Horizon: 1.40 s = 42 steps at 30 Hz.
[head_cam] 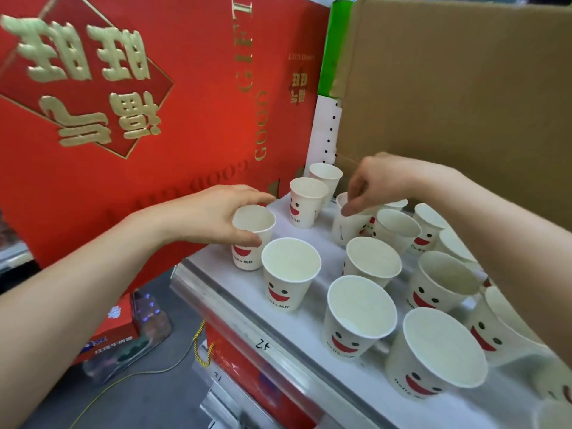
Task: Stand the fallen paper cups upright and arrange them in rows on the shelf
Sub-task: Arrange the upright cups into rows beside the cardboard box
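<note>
nearly all cups [291, 274] stood upright on shelf [235, 292], rows ragged. left hand [213, 215] gripped edge cup [247, 258], right hand [380, 181] pinched back cup [343, 232] rim.

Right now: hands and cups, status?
Left hand grips left-edge cup. Right hand pinches back cup's rim. Other cups look upright. Nothing in the way.

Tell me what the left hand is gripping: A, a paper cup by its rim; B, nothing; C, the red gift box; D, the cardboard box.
A: the left hand curls round the rim of an upright paper cup on the shelf.
</note>
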Motion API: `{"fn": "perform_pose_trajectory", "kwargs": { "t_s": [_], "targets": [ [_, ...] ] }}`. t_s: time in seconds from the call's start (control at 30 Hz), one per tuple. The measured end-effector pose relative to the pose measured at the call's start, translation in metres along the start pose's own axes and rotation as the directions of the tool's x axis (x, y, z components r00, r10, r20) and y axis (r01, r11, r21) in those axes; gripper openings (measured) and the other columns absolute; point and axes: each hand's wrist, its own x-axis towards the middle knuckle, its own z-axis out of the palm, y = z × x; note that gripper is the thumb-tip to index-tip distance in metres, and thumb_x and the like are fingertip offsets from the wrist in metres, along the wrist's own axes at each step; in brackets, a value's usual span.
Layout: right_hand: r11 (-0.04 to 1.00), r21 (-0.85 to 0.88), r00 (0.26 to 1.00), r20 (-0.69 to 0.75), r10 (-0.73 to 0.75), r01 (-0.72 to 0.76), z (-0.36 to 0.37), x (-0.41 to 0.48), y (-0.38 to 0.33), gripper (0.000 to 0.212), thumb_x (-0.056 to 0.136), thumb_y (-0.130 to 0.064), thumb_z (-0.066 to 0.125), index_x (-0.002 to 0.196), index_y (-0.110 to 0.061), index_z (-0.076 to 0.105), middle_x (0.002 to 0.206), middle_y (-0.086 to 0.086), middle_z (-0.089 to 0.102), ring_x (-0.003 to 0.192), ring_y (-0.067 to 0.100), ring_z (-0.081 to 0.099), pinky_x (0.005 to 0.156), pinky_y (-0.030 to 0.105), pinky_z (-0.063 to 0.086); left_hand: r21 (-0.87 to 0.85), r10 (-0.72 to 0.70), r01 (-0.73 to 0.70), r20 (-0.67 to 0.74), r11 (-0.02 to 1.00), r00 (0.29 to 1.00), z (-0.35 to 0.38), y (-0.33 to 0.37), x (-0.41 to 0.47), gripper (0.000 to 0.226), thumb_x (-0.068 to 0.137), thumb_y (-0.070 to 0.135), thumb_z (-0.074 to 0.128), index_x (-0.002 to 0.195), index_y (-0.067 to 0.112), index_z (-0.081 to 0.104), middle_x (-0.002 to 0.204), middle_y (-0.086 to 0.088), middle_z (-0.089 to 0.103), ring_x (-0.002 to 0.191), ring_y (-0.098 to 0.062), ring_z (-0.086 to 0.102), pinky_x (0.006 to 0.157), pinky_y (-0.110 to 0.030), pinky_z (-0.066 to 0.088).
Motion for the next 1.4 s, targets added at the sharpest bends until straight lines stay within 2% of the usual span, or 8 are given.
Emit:
{"fn": "perform_pose_trajectory", "kwargs": {
  "t_s": [0.17,0.43,0.53,0.63,0.77,1.0,1.2,1.4],
  "targets": [
    [0.991,-0.096,0.994,-0.058,-0.094,0.089,0.018,-0.005,-0.018,0.007,0.075,-0.025,0.07,0.069,-0.023,0.071,0.066,-0.007,0.067,0.063,0.012,0.059,0.063,0.032,0.054,-0.006,-0.007,0.007,0.006,1.0,1.0,0.0,-0.001,-0.002,0.073,0.076,0.04,0.074,0.141,0.028,0.042,0.134,0.013,0.049,0.121,-0.003,0.044,0.097,-0.015,0.031],
    [0.962,0.066,0.929,-0.287,-0.235,0.263,0.025,0.011,-0.081,0.017,0.079,-0.038,0.07,0.075,-0.022,0.074,0.072,-0.002,0.069,0.066,0.017,0.054,0.055,0.026,0.045,-0.026,-0.03,0.03,-0.001,0.999,1.0,-0.003,0.0,-0.015,0.08,0.066,0.045,0.066,0.14,0.028,0.044,0.132,0.013,0.049,0.12,-0.004,0.046,0.099,-0.019,0.035],
    [0.959,0.061,0.935,-0.244,-0.256,0.278,0.025,0.012,-0.087,0.02,0.087,-0.036,0.065,0.076,-0.021,0.072,0.069,-0.001,0.061,0.066,0.016,0.045,0.048,0.021,0.029,-0.025,-0.033,0.033,0.0,0.999,0.999,-0.002,-0.001,-0.02,0.08,0.065,0.046,0.066,0.14,0.028,0.044,0.132,0.013,0.049,0.12,-0.004,0.046,0.098,-0.017,0.033],
    [0.943,0.121,0.945,-0.15,-0.291,0.31,0.015,0.006,-0.074,0.02,0.088,-0.015,0.056,0.09,-0.02,0.075,0.084,-0.005,0.068,0.076,0.011,0.052,0.062,0.019,0.041,-0.026,-0.042,0.041,-0.001,0.999,0.999,-0.002,-0.003,-0.023,0.081,0.066,0.048,0.069,0.14,0.03,0.043,0.134,0.014,0.048,0.121,-0.004,0.045,0.101,-0.02,0.034],
    [0.945,-0.018,0.943,-0.063,-0.326,0.326,0.002,-0.007,-0.05,0.058,0.077,0.01,0.045,0.111,-0.029,0.071,0.097,-0.017,0.062,0.093,0.008,0.044,0.069,0.01,0.037,-0.014,-0.047,0.047,-0.023,0.999,0.999,-0.002,-0.007,-0.024,0.076,0.072,0.042,0.077,0.139,0.03,0.044,0.136,0.015,0.047,0.124,-0.004,0.044,0.103,-0.021,0.033],
    [0.909,-0.201,0.902,-0.164,-0.398,0.365,0.027,0.004,-0.054,0.018,0.085,-0.017,0.067,0.098,-0.027,0.074,0.094,-0.009,0.069,0.097,0.019,0.047,0.078,0.035,0.045,-0.034,0.0,0.0,-0.009,0.999,1.0,0.002,-0.001,-0.02,0.074,0.071,0.042,0.076,0.138,0.029,0.046,0.132,0.016,0.049,0.121,-0.003,0.046,0.103,-0.024,0.036],
    [0.903,-0.128,0.864,-0.263,-0.429,0.41,0.033,0.013,-0.069,0.019,0.086,-0.031,0.068,0.104,-0.027,0.073,0.093,-0.011,0.068,0.089,0.013,0.038,0.059,0.017,0.028,-0.069,0.027,-0.026,0.015,0.997,1.0,0.001,-0.004,-0.021,0.074,0.066,0.047,0.07,0.136,0.034,0.046,0.129,0.02,0.049,0.12,0.001,0.045,0.104,-0.024,0.036],
    [0.896,-0.228,0.883,-0.197,-0.426,0.382,0.03,0.014,-0.061,0.022,0.083,-0.023,0.07,0.105,-0.024,0.073,0.097,-0.007,0.069,0.096,0.018,0.044,0.078,0.038,0.046,-0.056,0.026,-0.026,0.002,0.998,1.0,0.002,-0.007,-0.022,0.076,0.064,0.048,0.07,0.135,0.032,0.049,0.129,0.017,0.05,0.119,0.0,0.046,0.103,-0.024,0.036]
  ]
}}
